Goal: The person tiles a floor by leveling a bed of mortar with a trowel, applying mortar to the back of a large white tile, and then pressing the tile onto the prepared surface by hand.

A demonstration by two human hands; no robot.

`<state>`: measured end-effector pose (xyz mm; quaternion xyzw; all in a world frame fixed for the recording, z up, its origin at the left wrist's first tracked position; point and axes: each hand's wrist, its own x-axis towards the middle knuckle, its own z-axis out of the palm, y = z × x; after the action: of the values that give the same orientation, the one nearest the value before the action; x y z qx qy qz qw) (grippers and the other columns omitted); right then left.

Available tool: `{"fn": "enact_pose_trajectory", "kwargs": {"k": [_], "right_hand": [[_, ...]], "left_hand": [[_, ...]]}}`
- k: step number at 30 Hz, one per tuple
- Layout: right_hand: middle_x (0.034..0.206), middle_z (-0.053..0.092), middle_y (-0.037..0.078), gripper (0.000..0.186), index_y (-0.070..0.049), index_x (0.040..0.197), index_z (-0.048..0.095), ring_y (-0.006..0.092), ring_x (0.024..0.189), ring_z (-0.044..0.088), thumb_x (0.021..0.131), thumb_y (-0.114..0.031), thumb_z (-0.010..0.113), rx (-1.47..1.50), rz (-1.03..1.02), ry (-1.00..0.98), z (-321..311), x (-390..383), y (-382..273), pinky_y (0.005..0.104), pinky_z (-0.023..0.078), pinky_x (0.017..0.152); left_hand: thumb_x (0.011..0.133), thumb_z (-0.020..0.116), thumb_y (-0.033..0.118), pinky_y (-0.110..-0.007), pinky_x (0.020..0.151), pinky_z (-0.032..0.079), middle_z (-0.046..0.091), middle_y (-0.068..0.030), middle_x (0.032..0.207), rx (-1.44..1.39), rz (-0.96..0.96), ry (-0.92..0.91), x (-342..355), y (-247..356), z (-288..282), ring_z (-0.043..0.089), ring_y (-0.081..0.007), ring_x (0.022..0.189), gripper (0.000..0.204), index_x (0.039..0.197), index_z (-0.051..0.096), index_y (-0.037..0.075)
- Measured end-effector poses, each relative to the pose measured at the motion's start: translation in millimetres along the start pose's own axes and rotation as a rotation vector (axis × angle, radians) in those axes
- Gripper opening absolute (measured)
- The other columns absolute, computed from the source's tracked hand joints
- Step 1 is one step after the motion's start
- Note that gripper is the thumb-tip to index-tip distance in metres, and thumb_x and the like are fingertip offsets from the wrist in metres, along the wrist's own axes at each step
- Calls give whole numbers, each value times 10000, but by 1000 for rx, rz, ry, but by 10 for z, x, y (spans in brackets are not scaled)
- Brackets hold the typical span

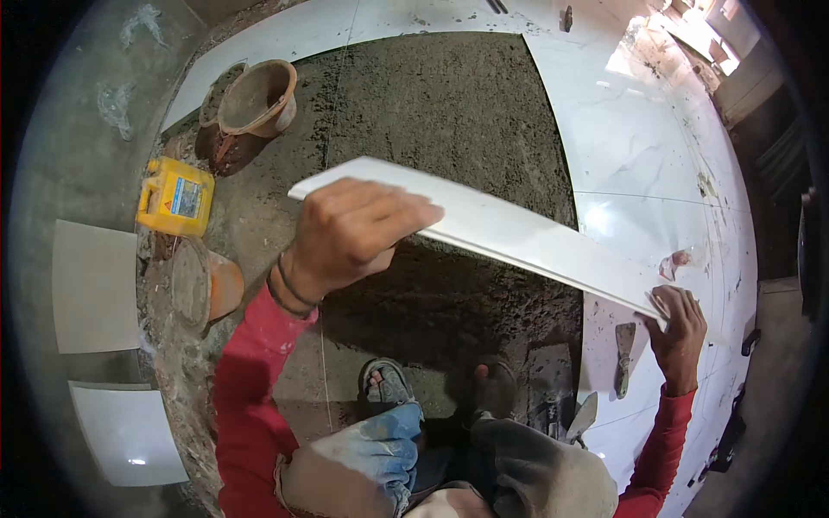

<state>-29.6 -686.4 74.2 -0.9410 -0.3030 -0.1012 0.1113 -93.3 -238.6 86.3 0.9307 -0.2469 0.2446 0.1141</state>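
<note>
Both hands hold a long white tile (492, 217), seen nearly edge-on and tilted, its left end higher in the view than its right. My left hand (354, 224) is closed over its near edge close to the left end, fingers across the top face. At the right end, my right hand (678, 332) grips the corner, with fingers curled round the edge. Beneath the tile lies a bed of rough grey mortar (440, 104), partly hidden by it. A putty knife (623, 358) rests on the laid white tiles (639, 147), just left of my right hand.
A yellow jerrycan (177, 198), a tilted bucket (259, 99) and another bucket (207, 285) are on the left. Two loose tiles (95, 289) (129, 436) lie beyond them. A trowel (583, 417) is beside my right knee. My sandalled feet (389, 380) stand at the near mortar.
</note>
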Motion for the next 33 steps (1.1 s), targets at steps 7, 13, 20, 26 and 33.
{"fn": "enact_pose_trajectory", "kwargs": {"k": [7, 13, 20, 26, 33], "right_hand": [[848, 706, 144, 178, -38, 1001, 682, 329, 683, 671, 849, -116, 734, -38, 39, 106, 22, 566, 125, 385, 514, 613], [843, 689, 229, 441, -73, 1301, 590, 397, 686, 655, 931, -303, 659, -282, -179, 167, 435, 2483, 531, 474, 482, 589], [1001, 680, 189, 481, -237, 1375, 527, 336, 889, 664, 924, -370, 629, -515, -399, 121, 1160, 4979, -440, 478, 500, 699], [1126, 676, 160, 554, -244, 1422, 488, 364, 996, 649, 911, -394, 644, -665, -515, 107, 1552, 5768, -1016, 495, 514, 808], [1133, 666, 164, 549, -238, 1425, 475, 344, 1039, 644, 922, -396, 630, -657, -610, 116, 1787, 6267, -903, 488, 512, 844]], "left_hand": [[815, 765, 124, -403, 1067, 389, 610, -47, 1222, 372, -136, 423, 326, -523, 204, 553, -181, 1182, 408, 1198, 629, 160], [891, 704, 124, -301, 683, 557, 680, -91, 1093, -496, -638, 453, -939, 214, 1059, 676, -169, 796, 233, 1106, 637, 65], [931, 684, 272, -319, 483, 517, 728, -34, 789, -711, -863, -267, -2637, 1673, 1458, 648, -168, 539, 227, 1129, 712, 165], [944, 634, 357, -314, 463, 475, 727, -14, 783, -616, -959, 31, -2961, 1913, 1801, 565, -141, 460, 283, 1161, 692, 184], [898, 674, 369, -316, 559, 465, 735, 41, 905, -577, -974, -207, -2906, 1828, 1674, 677, -148, 632, 275, 1141, 698, 243]]}}
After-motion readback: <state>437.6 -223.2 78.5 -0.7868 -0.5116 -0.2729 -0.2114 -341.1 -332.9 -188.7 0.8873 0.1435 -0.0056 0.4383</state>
